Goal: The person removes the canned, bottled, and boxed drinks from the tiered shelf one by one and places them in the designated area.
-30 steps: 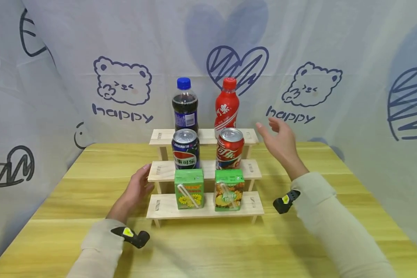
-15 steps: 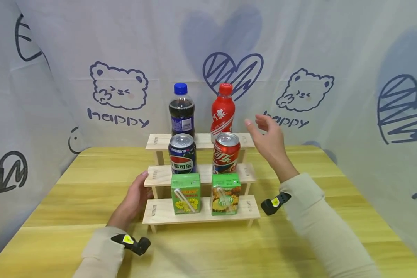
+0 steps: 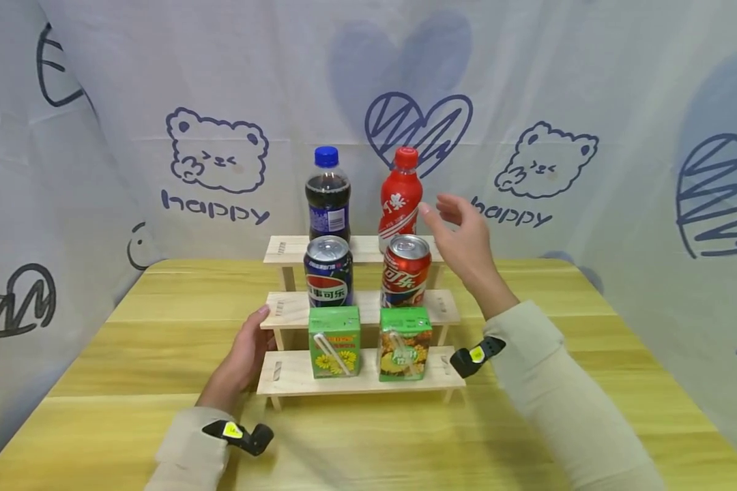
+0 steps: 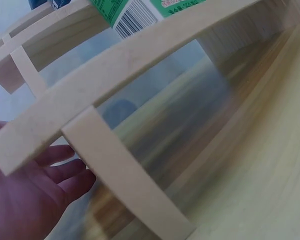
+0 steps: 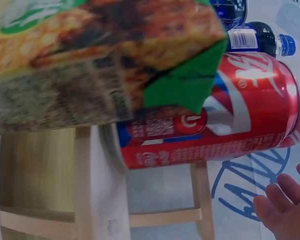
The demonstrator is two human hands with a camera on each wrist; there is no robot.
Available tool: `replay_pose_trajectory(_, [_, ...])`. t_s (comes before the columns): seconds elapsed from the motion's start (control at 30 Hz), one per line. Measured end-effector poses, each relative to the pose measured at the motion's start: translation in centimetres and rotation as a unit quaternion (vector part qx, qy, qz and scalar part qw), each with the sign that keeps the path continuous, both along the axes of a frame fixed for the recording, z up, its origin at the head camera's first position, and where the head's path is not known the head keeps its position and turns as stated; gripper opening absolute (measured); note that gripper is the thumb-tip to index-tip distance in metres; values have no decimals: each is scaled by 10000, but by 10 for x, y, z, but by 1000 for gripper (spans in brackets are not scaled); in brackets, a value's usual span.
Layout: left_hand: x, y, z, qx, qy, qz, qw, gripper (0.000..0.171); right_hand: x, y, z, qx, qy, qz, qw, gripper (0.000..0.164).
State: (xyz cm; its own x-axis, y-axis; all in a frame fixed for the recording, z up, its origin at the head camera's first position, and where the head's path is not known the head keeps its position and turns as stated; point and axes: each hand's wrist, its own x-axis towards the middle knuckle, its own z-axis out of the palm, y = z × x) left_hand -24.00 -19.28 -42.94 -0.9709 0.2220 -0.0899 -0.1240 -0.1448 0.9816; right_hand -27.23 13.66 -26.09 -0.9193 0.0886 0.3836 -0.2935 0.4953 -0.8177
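Observation:
A three-tier wooden display shelf (image 3: 368, 386) holds drinks in two columns. On top stand a dark cola bottle with a blue cap (image 3: 327, 198) and a red cola bottle (image 3: 401, 194). The middle tier bears a blue Pepsi can (image 3: 328, 276) and a red Coke can (image 3: 407, 273). Two green juice cartons, one with yellow flowers (image 3: 334, 341) and one with pineapple (image 3: 404, 344), occupy the bottom tier. My left hand (image 3: 246, 351) is at the shelf's left end, fingers loosely bent behind a leg (image 4: 125, 175). My right hand (image 3: 467, 245), fingers spread and holding nothing, is just right of the red bottle.
The shelf stands on a yellow wood-grain table (image 3: 356, 443). Behind it hangs a pale cloth (image 3: 307, 68) printed with bears and hearts. A small black camera is strapped to each sleeve.
My right hand has moved left, from beyond the shelf's right end to close beside the red bottle. The left hand stays at the shelf's left end. The drinks keep their places.

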Motion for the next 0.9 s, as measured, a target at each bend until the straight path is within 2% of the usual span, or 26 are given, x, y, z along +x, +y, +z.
replay_pose_trajectory(0.1, [-1,-2,-1,11,-169,50,9998,69,-10,-2,-3,23,17,-17,10000,67])
replay_pose_trajectory(0.2, [0,-2,1,-15,-124,43,9999,69,-13,-6,0,41,8,63,10000,67])
replay_pose_trajectory(0.33, [3,0,5,-105,77,-32,9999,71,-8,-13,12,11,-63,238,9997,69])
replay_pose_trajectory(0.43, [5,1,7,-147,147,-64,9998,73,-10,-19,17,-23,-121,279,9995,68])
replay_pose_trajectory(0.67, [4,1,6,62,41,-67,10000,67,-17,-30,23,60,-94,246,9996,67])
replay_pose_trajectory(0.9, [5,4,6,46,-60,-47,10000,67,-20,-32,25,124,-60,307,9994,68])
